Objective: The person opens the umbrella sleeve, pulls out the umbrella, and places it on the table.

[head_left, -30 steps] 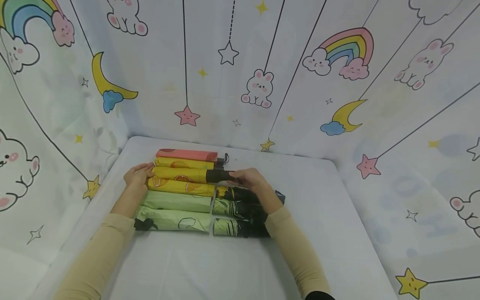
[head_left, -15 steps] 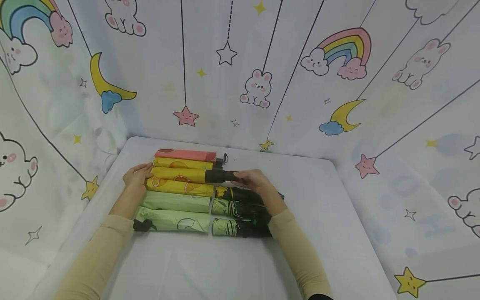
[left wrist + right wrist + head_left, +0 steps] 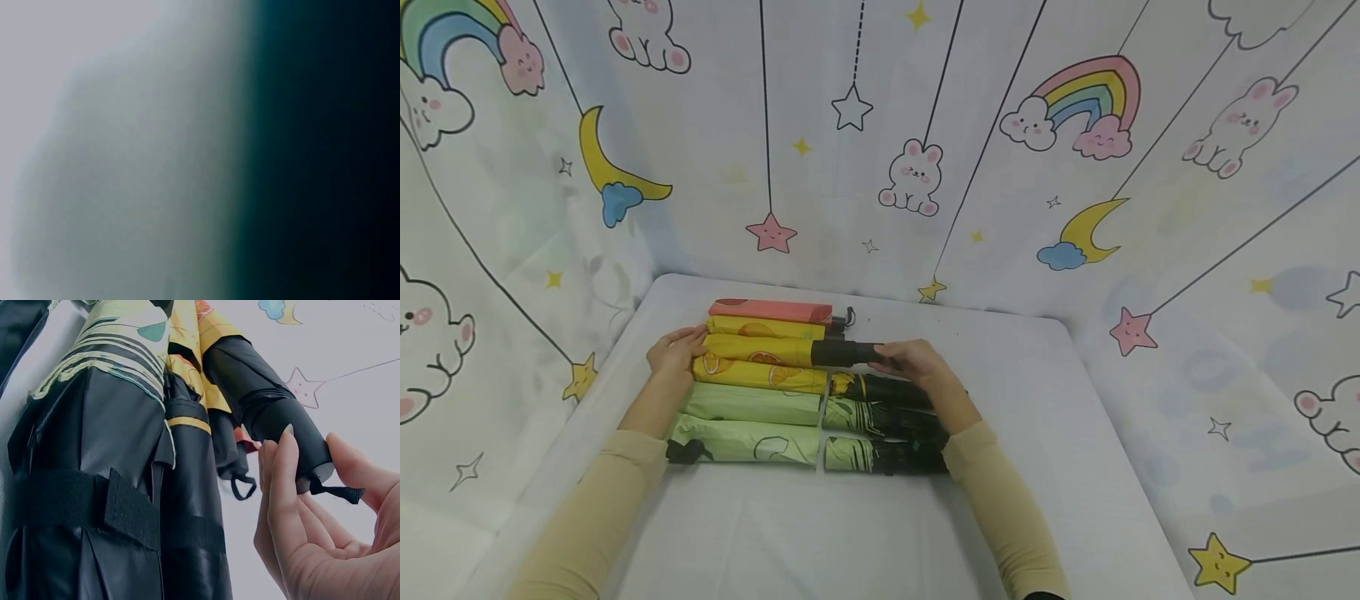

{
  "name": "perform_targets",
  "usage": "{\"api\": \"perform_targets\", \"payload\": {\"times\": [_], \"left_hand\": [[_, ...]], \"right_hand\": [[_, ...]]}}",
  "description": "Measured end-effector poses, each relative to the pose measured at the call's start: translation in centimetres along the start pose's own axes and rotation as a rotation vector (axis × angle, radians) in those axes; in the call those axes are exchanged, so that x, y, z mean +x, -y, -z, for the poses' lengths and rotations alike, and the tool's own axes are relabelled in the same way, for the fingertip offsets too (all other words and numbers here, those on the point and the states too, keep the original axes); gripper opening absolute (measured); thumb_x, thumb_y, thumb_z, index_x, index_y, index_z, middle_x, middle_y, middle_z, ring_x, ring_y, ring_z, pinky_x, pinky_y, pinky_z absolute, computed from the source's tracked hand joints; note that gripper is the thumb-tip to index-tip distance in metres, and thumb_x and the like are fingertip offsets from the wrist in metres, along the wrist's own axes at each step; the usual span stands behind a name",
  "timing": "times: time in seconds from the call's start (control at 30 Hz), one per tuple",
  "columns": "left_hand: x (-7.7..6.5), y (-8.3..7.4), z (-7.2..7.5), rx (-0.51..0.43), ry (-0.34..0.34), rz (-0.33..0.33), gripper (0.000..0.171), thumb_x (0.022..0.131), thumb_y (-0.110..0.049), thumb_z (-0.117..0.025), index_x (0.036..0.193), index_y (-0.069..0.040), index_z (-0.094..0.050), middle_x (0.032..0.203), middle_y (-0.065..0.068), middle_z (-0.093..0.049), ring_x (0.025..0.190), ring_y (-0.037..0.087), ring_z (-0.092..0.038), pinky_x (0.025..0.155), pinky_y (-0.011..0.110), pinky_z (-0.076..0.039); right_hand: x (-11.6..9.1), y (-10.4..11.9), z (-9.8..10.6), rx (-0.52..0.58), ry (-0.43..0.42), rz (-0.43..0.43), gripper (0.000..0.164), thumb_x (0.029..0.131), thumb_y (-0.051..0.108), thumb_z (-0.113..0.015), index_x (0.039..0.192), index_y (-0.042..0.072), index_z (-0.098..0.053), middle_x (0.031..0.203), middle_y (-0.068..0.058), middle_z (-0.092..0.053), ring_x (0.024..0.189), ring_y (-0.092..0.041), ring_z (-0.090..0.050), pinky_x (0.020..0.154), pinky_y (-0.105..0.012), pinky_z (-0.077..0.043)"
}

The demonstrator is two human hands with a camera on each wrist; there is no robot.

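Observation:
A folding umbrella shows its black end outside a yellow cover printed with orange slices. With thumb and fingers, my right hand pinches the free end of that black end; the right wrist view shows a short black strap there. My left hand holds the cover's left end, its thumb hidden. Just in front lie another yellow cover and a black-and-yellow umbrella. The left wrist view is too blurred to read.
Two light green covers lie nearest me, with green-and-black umbrellas at their right ends. Behind the held one are another yellow covered umbrella and a red one. A white cloth covers the table; printed curtains surround it.
My right hand has moved slightly right with the umbrella's black end, so more black shows beyond the yellow cover. The left hand and the cover stay nearly in place.

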State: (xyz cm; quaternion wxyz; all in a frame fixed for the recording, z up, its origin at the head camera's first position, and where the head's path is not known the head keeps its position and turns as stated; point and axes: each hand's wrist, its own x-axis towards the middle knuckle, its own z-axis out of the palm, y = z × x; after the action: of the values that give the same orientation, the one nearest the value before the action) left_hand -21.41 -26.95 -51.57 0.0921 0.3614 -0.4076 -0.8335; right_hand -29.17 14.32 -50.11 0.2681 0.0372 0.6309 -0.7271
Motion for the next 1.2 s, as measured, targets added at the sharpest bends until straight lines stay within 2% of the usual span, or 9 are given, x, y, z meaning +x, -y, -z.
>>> {"api": "perform_targets", "payload": {"times": [0.27, 0.37, 0.63, 0.8, 1.0, 1.2], "left_hand": [[-0.1, 0.0, 0.0, 0.028, 0.006, -0.002, 0.023, 0.101, 0.013, -0.054, 0.119, -0.001, -0.059, 0.116, 0.007, -0.076, 0.138, 0.027, -0.055, 0.075, 0.02, -0.062], [0.0, 0.0, 0.0, 0.037, 0.005, 0.002, 0.023, 0.102, 0.011, -0.054, 0.12, -0.002, -0.059, 0.118, 0.007, -0.075, 0.138, 0.026, -0.055, 0.076, 0.02, -0.062], [0.0, -0.1, 0.0, 0.025, 0.003, 0.003, 0.024, 0.1, 0.014, -0.054, 0.118, -0.001, -0.059, 0.089, 0.001, -0.077, 0.138, 0.027, -0.055, 0.074, 0.02, -0.062], [0.1, 0.0, 0.0, 0.021, 0.002, 0.006, 0.027, 0.099, 0.017, -0.054, 0.118, -0.001, -0.059, 0.086, 0.001, -0.077, 0.138, 0.027, -0.054, 0.075, 0.021, -0.063], [0.2, 0.1, 0.1, 0.01, 0.002, 0.012, 0.03, 0.097, 0.021, -0.054, 0.117, -0.001, -0.059, 0.094, 0.004, -0.078, 0.138, 0.027, -0.055, 0.076, 0.021, -0.063], [0.6, 0.1, 0.1, 0.004, -0.003, 0.021, 0.031, 0.097, 0.021, -0.053, 0.118, -0.001, -0.059, 0.118, 0.009, -0.075, 0.138, 0.026, -0.055, 0.071, 0.02, -0.062]], "right_hand": [[-0.1, 0.0, 1.1, -0.006, -0.004, 0.01, 0.009, 0.088, -0.006, -0.08, 0.082, 0.0, -0.077, 0.091, -0.009, -0.058, 0.083, -0.025, -0.067, 0.099, -0.045, -0.06], [-0.2, 0.0, 1.3, -0.012, -0.011, 0.012, 0.012, 0.089, -0.006, -0.078, 0.08, 0.001, -0.077, 0.087, -0.008, -0.059, 0.082, -0.025, -0.069, 0.099, -0.045, -0.06], [-0.7, 0.2, 2.0, -0.008, -0.009, 0.014, 0.02, 0.092, -0.007, -0.074, 0.076, 0.003, -0.075, 0.081, -0.006, -0.057, 0.078, -0.023, -0.071, 0.099, -0.045, -0.06], [-1.1, 0.3, 2.5, -0.01, -0.01, 0.01, 0.021, 0.092, -0.007, -0.074, 0.074, 0.004, -0.074, 0.079, -0.006, -0.055, 0.079, -0.024, -0.071, 0.1, -0.044, -0.06], [-1.3, 0.5, 3.3, -0.01, -0.019, 0.011, 0.016, 0.091, -0.007, -0.075, 0.078, 0.003, -0.076, 0.093, -0.009, -0.056, 0.083, -0.025, -0.074, 0.099, -0.044, -0.06], [-1.5, 0.6, 4.0, -0.022, -0.013, 0.02, 0.018, 0.092, -0.007, -0.073, 0.078, 0.004, -0.076, 0.086, -0.007, -0.054, 0.08, -0.022, -0.071, 0.102, -0.046, -0.058]]}}
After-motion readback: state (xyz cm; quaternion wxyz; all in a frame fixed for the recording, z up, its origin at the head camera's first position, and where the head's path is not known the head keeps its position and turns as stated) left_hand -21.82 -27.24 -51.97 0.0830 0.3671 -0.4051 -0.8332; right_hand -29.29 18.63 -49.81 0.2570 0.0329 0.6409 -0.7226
